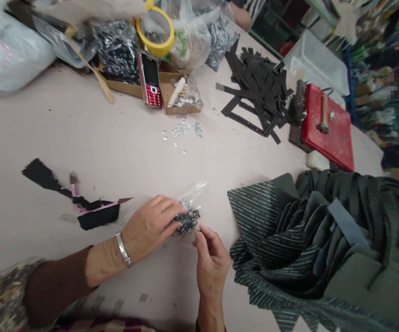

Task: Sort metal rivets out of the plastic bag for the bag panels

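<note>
Under my left hand (148, 226): metal fittings (190, 221), grasped.
Right hand (212, 258): pinched, contents unclear.
Tabletop (133, 152): stretches beyond both grips to discs (186, 129).

Silver wrist bangle (123, 250); brown cuff (59, 286); mottled, multicoloured sleeve (3, 297).

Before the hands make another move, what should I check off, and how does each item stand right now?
1. Left hand at the small metal pieces: ok, its fingers touch them.
2. Right hand's thumb and finger together: ok, pinched beside the pieces.
3. Something held in that pinch: cannot tell, the fingertips hide it.
4. Small shiny discs all inside the cardboard tray: not ok, many lie loose on the table.
5. Hammer away from both hands: ok, it rests on the red slab.
</note>
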